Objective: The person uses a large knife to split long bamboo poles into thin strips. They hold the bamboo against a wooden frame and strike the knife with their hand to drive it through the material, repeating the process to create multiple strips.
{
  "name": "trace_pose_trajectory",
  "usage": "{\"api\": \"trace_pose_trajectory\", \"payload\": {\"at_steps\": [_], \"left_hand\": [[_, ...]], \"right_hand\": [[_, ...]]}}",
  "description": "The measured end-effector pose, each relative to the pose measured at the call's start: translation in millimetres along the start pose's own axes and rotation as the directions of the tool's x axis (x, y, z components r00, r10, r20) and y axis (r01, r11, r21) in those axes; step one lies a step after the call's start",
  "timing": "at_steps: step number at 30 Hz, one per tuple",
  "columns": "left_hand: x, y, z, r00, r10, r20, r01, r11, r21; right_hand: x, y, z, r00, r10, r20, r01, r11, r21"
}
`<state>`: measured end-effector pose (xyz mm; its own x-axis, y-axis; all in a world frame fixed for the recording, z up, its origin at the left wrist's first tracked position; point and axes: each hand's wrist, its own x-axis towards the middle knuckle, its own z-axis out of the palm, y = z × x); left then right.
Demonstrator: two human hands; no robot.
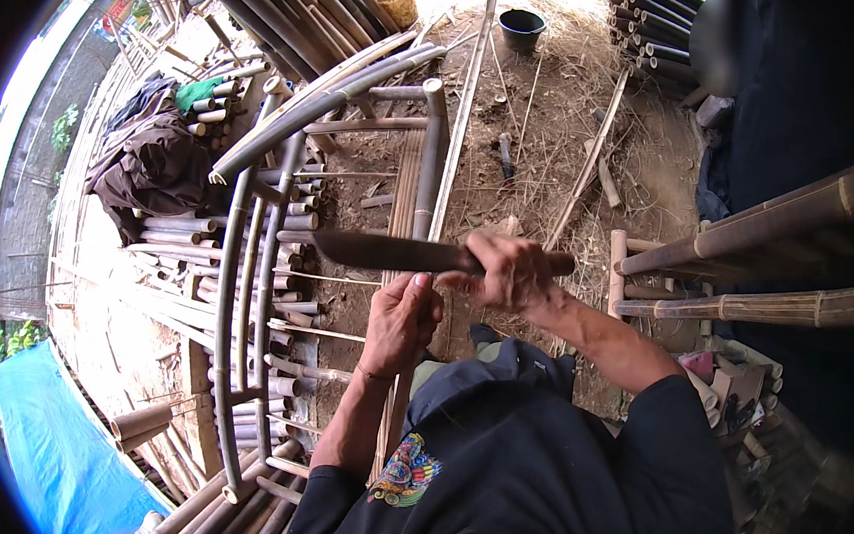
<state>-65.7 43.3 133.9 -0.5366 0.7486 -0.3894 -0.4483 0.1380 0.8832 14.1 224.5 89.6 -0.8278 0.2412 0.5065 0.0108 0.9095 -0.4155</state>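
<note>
My right hand (509, 271) is wrapped round the handle of a machete (388, 253). Its broad dark blade points left and lies level across the middle of the view. Just below the blade, my left hand (401, 317) is closed with the thumb uppermost, around a long pale bamboo strip (466, 110). That strip stretches away from me to the top edge and passes behind the blade; its near end is hidden at my hands. Beneath the left hand and forearm runs a row of narrow bamboo slats (406, 183).
A bamboo frame (266, 305) stands close on my left, with stacked bamboo poles (183, 240) beyond it. Bamboo furniture (745, 310) juts in from the right. On the littered dirt floor are a dark bucket (521, 28) and a hand tool (506, 156). A blue tarp (62, 439) lies lower left.
</note>
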Motion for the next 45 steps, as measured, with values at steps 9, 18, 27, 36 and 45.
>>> {"api": "trace_pose_trajectory", "payload": {"at_steps": [9, 18, 27, 36, 45], "left_hand": [[-29, -11, 1, 1.000, 0.010, 0.022, -0.011, 0.998, 0.069], [-118, -52, -33, 0.987, -0.112, 0.111, 0.099, 0.987, 0.123], [-120, -58, -56, 0.954, -0.187, 0.235, 0.177, 0.982, 0.064], [11, 3, 7, 0.940, 0.130, 0.316, -0.081, 0.983, -0.163], [37, 23, 19, 0.998, 0.068, 0.011, -0.067, 0.997, -0.039]], "right_hand": [[28, 78, -24, 0.993, 0.054, -0.109, -0.067, 0.990, -0.120], [49, 171, -104, 0.847, 0.488, -0.213, -0.514, 0.854, -0.088], [82, 117, -94, 0.626, 0.772, -0.112, -0.326, 0.390, 0.861], [58, 28, -25, 0.802, 0.558, 0.212, -0.455, 0.341, 0.823], [34, 34, -32, 1.000, -0.008, 0.003, 0.008, 0.998, -0.062]]}}
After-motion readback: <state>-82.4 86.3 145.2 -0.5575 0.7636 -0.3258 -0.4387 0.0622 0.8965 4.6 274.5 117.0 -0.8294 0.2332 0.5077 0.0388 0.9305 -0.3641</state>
